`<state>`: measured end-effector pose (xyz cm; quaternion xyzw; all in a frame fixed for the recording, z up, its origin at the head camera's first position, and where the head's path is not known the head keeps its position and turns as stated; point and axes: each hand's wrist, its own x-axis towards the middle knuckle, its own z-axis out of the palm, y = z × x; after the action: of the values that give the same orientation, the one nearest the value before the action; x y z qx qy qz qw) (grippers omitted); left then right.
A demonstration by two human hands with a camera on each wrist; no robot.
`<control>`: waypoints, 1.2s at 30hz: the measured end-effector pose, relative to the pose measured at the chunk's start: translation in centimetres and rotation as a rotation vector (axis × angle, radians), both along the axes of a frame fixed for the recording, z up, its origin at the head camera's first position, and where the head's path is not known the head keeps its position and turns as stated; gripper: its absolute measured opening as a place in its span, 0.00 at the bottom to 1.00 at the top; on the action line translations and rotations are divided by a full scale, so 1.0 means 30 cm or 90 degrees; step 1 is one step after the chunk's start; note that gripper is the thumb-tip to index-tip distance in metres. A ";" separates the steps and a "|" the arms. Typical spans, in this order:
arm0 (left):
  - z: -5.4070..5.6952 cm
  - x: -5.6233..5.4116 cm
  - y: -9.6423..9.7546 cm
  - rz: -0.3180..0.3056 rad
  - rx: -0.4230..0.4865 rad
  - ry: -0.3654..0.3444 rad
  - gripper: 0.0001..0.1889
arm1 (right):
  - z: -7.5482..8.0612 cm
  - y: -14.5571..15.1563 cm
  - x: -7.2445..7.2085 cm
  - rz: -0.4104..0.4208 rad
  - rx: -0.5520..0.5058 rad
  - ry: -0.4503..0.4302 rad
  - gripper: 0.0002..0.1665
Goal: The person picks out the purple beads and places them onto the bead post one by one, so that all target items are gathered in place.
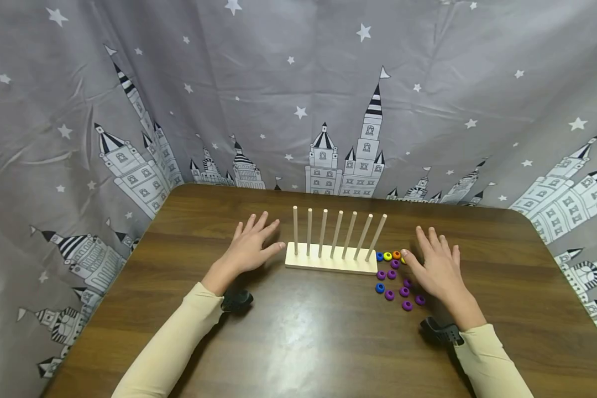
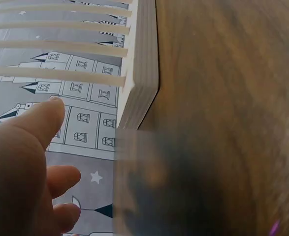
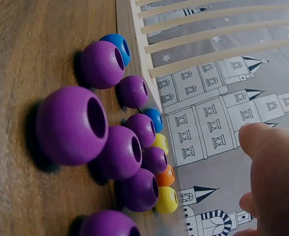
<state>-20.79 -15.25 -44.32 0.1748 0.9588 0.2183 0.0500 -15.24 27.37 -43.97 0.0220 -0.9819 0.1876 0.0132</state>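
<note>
Head view: right hand (image 1: 436, 269) palm-down

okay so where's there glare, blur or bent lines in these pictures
Head view: pale glare on the tabletop, toward its near side; left wrist view: a dark, blurry shadow past the end of the peg board, and pegs that bow slightly, probably lens distortion; right wrist view: similar bowing, and dark shadow beside the largest-looking purple bead.

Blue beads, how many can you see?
2. One blue bead sits by the right end of the peg stand; another blue bead lies lower in the head view, beside a purple bead. The right hand might hide more.
</note>
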 end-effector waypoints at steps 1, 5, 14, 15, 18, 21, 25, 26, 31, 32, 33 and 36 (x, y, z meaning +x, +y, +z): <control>-0.002 0.001 0.003 -0.002 0.003 -0.002 0.37 | -0.001 0.000 0.001 0.000 -0.001 -0.001 0.48; -0.010 0.003 0.020 -0.010 0.012 -0.019 0.40 | -0.003 0.001 0.001 -0.001 -0.003 -0.004 0.48; -0.025 -0.005 0.071 -0.021 0.038 -0.049 0.44 | -0.008 0.005 0.001 0.010 -0.011 -0.014 0.45; -0.026 -0.005 0.075 -0.020 0.042 -0.047 0.44 | -0.008 0.005 0.001 0.012 -0.016 -0.013 0.45; -0.029 -0.007 0.086 -0.017 0.046 -0.044 0.44 | -0.005 0.008 0.003 0.016 -0.032 -0.015 0.45; -0.035 -0.005 0.093 -0.019 0.046 -0.048 0.43 | -0.003 0.008 0.005 0.017 -0.041 -0.020 0.44; -0.044 -0.002 0.099 -0.026 0.052 -0.054 0.43 | -0.004 0.008 0.004 0.019 -0.051 -0.020 0.42; -0.047 -0.001 0.100 -0.027 0.057 -0.053 0.43 | -0.004 0.008 0.004 0.020 -0.055 -0.020 0.42; -0.064 -0.004 0.100 -0.036 0.086 -0.042 0.42 | -0.002 0.009 0.007 0.019 -0.075 -0.019 0.40; -0.068 -0.006 0.100 -0.039 0.093 -0.041 0.41 | -0.001 0.010 0.008 0.018 -0.077 -0.018 0.40; -0.072 -0.008 0.100 -0.042 0.098 -0.038 0.41 | 0.000 0.011 0.009 0.017 -0.079 -0.017 0.40; -0.084 -0.013 0.100 -0.049 0.116 -0.032 0.40 | 0.000 0.015 0.008 0.016 -0.084 -0.016 0.40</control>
<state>-21.19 -12.26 -46.83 0.2102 0.9258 0.3071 0.0663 -14.99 27.82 -43.97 0.0312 -0.9672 0.2520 -0.0001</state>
